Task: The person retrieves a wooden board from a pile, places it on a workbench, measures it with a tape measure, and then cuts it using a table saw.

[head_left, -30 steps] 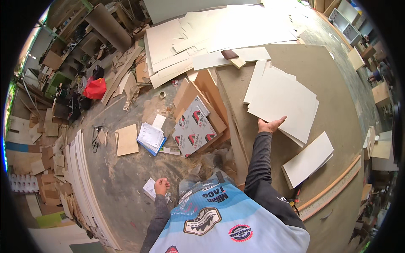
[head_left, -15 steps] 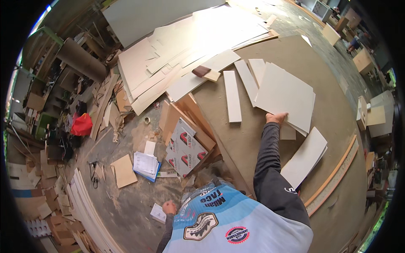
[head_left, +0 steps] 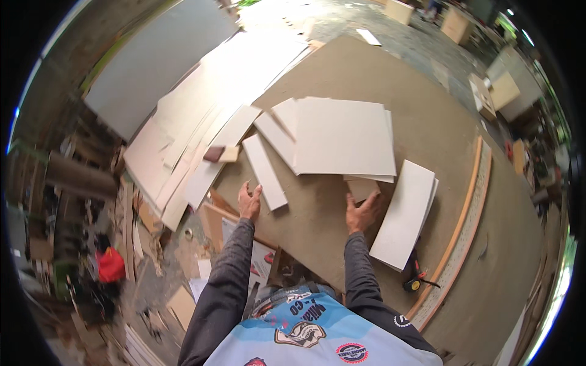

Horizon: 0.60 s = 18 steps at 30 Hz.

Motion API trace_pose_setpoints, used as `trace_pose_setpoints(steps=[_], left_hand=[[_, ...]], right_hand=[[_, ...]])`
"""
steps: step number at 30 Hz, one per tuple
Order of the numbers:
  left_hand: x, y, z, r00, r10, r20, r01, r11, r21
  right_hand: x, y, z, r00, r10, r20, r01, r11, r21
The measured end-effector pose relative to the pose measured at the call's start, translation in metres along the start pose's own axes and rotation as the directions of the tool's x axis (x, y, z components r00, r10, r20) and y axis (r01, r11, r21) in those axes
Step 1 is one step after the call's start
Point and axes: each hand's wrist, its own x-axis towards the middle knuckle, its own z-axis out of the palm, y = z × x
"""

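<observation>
My left hand [head_left: 249, 202] hovers by the near-left side of a narrow white board [head_left: 265, 172], its fingers apart and nothing visible in them. My right hand [head_left: 361, 215] has thumb and fingers spread about the near edge of a small pale panel [head_left: 362, 187]. Whether it touches that panel is hard to tell. The small panel sticks out from under a stack of large square white panels [head_left: 343, 137]. Right of my right hand lie stacked white boards [head_left: 403, 215]. Another narrow white board [head_left: 276, 134] rests against the large stack's left side.
A tape measure [head_left: 414, 284] lies beside a long curved wood-edged strip [head_left: 455, 235] on the brown tabletop [head_left: 427, 128]. Dark red and cream blocks [head_left: 221, 154] sit on a white strip at left. Large white sheets [head_left: 198, 104] spread beyond. A red bag [head_left: 110, 263] is on the floor.
My right hand has left the large panels' near edge and is now at the small panel. My left hand has come up from low at the left to the narrow board. The view has turned.
</observation>
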Motion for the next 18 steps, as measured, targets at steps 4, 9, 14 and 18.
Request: trace_pose_setpoints(steps=[4,9,14,18], left_hand=[[0.067,0.016,0.044,0.989,0.121,0.085,-0.14,0.953,0.268],[0.086,0.036,0.096,0.976,0.184,0.119,-0.219,0.844,0.49],[0.113,0.065,0.142,0.955,0.269,0.128,-0.298,0.843,0.448],[0.161,0.085,0.193,0.894,0.381,0.236,-0.442,0.836,0.325]], right_hand=[[0.012,-0.026,0.01,0.989,0.085,0.118,-0.057,0.972,-0.227],[0.042,-0.036,0.004,0.966,0.207,0.153,-0.15,0.937,-0.316],[0.079,-0.03,0.014,0.977,0.181,0.114,-0.138,0.94,-0.311],[0.128,-0.041,0.024,0.968,0.201,0.147,-0.156,0.949,-0.274]])
